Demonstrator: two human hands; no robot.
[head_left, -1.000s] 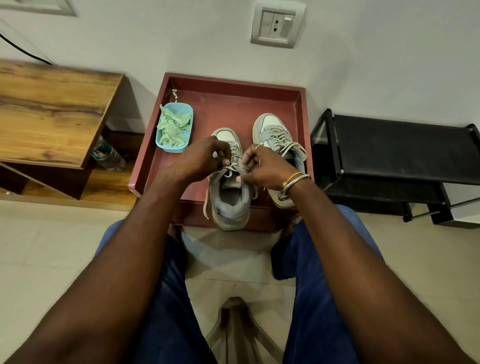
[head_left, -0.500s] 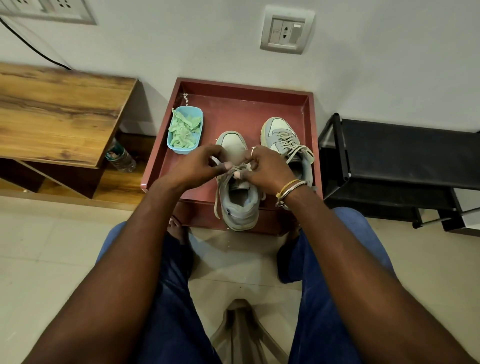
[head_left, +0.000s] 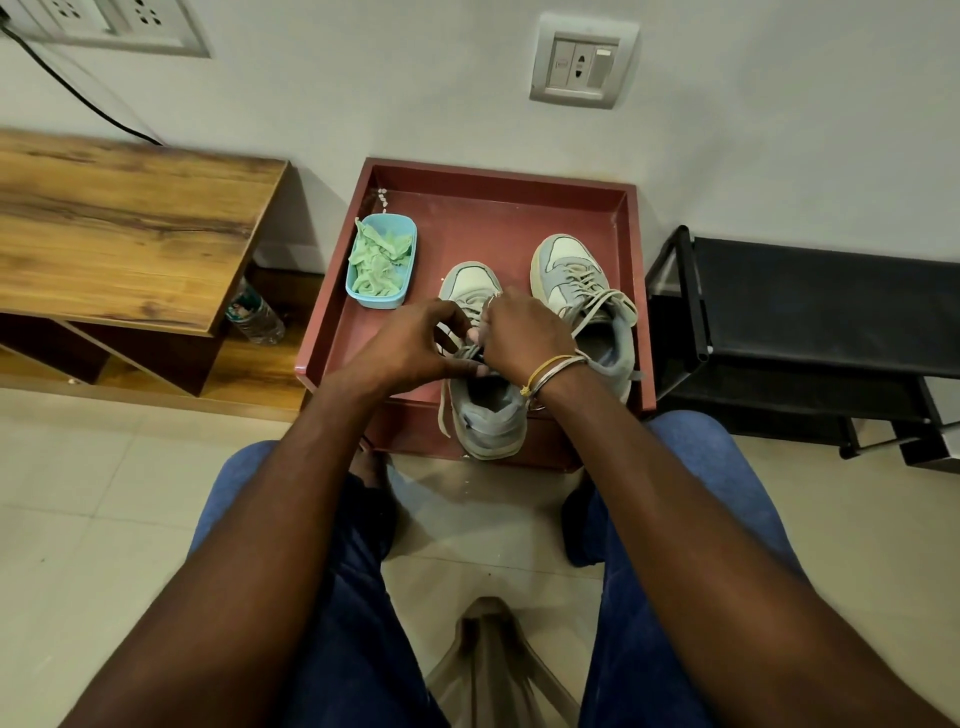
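Two grey and cream sneakers stand side by side on a dark red tray-topped table (head_left: 519, 218). Over the left sneaker (head_left: 488, 415), my left hand (head_left: 410, 348) and my right hand (head_left: 524, 332) meet, and each pinches its cream lace near the tongue. A loose lace end hangs down that shoe's left side. The right sneaker (head_left: 576, 280) stands untouched beside my right wrist, its laces loose. The hands hide the middle of the left shoe.
A light blue box (head_left: 382, 299) of green laces sits at the tray's back left. A wooden bench (head_left: 119, 228) with a water bottle (head_left: 254, 314) under it stands left. A black rack (head_left: 821, 322) stands right. My knees and a stool lie below.
Both hands stay on the left sneaker's lace and have drawn closer together over the tongue. The camera has tilted, which shifts the scene lower in view.
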